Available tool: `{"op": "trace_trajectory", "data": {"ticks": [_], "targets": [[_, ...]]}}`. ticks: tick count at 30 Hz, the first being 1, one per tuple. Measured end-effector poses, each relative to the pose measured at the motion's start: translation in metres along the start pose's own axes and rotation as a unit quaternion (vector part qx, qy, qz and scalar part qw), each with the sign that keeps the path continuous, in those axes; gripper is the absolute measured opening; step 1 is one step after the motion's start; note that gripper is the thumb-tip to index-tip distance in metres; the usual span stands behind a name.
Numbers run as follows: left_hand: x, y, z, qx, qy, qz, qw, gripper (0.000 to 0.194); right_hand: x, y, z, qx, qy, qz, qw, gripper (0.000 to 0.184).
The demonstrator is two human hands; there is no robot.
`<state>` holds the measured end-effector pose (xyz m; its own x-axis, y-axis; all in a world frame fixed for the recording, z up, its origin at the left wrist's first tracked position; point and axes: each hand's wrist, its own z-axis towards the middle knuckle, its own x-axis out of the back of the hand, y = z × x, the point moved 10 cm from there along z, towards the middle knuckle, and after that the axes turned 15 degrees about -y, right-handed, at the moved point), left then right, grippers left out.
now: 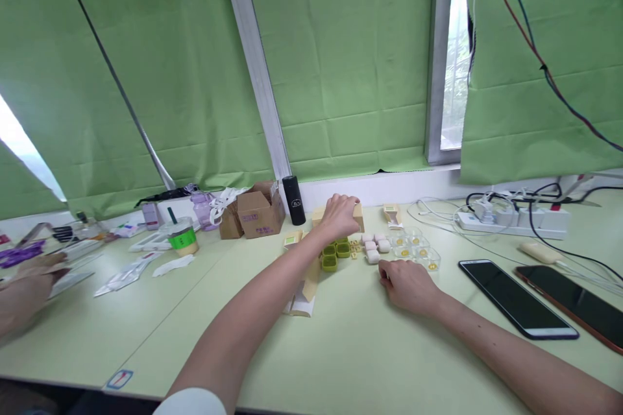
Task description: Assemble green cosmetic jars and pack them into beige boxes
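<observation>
My left hand is closed over a small cream cardboard box at the back of the group; its fingertips are partly hidden. Below that wrist sit several olive-green small cups. My right hand rests on the table with curled fingers, and whatever they may hold is hidden. Just beyond it are several pale pink small pots and clear cups with yellow centres. Tiny yellowish pieces lie between the green and pink groups. An open cream carton lies partly behind my left forearm.
On the right lie two phones and a power strip with cables. A black cylinder, a brown cardboard box and a drink cup stand towards the back. Another person's hand is at far left.
</observation>
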<state>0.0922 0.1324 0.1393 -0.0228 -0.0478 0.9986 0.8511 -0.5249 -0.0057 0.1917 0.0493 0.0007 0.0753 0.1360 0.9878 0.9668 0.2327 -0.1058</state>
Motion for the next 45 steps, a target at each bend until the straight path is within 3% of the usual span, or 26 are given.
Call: {"op": "trace_trajectory", "data": {"ticks": [3,7,16,23,28,34,45], "targets": [[-0.005,-0.017,0.033,0.022,-0.002,0.002,1.0,0.062,0.0,0.0,0.0,0.001,-0.005,0.001,1.0,0.018],[-0.029,-0.033,0.063,0.046,-0.016,0.004,0.999,0.055,0.0,-0.001,0.0,0.008,-0.002,-0.001,1.0,0.018],[-0.079,-0.039,0.097,0.071,-0.04,0.031,0.996,0.047,0.0,0.002,0.002,0.016,-0.002,-0.006,1.0,0.015],[-0.091,-0.044,0.088,0.102,-0.041,0.025,0.994,0.046,-0.001,0.002,0.003,0.018,0.0,-0.002,1.0,0.015],[-0.087,-0.027,0.069,0.092,-0.013,0.012,0.996,0.049,-0.003,-0.001,0.001,0.015,-0.005,-0.002,1.0,0.015],[-0.102,-0.017,0.061,0.107,-0.06,-0.031,0.992,0.059,-0.004,-0.004,0.003,0.018,-0.005,-0.007,1.0,0.015],[-0.112,-0.029,0.071,0.165,-0.091,-0.104,0.977,0.072,-0.002,-0.004,0.002,0.02,-0.001,-0.01,1.0,0.016]]}}
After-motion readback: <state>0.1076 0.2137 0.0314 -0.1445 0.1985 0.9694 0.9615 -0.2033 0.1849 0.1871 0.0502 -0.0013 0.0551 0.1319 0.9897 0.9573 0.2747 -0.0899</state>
